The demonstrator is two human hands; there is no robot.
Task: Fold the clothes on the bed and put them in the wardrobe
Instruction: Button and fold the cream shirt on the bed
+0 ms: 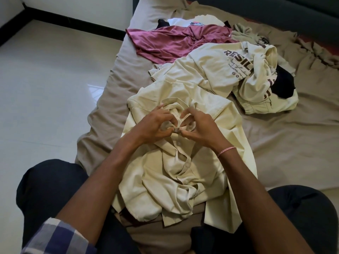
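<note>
The left hand (156, 123) and right hand (200, 125) meet fingertip to fingertip, each pinching the button edge of the cream shirt (174, 171) just below its collar. The shirt lies crumpled on the bed (110, 79), running from under the hands back toward the person's knees. Just beyond the hands a printed tee (211, 70) is heaped, with a black garment (284, 83) in its right-hand folds. Farther beyond the left hand sprawls a maroon top (165, 44).
</note>
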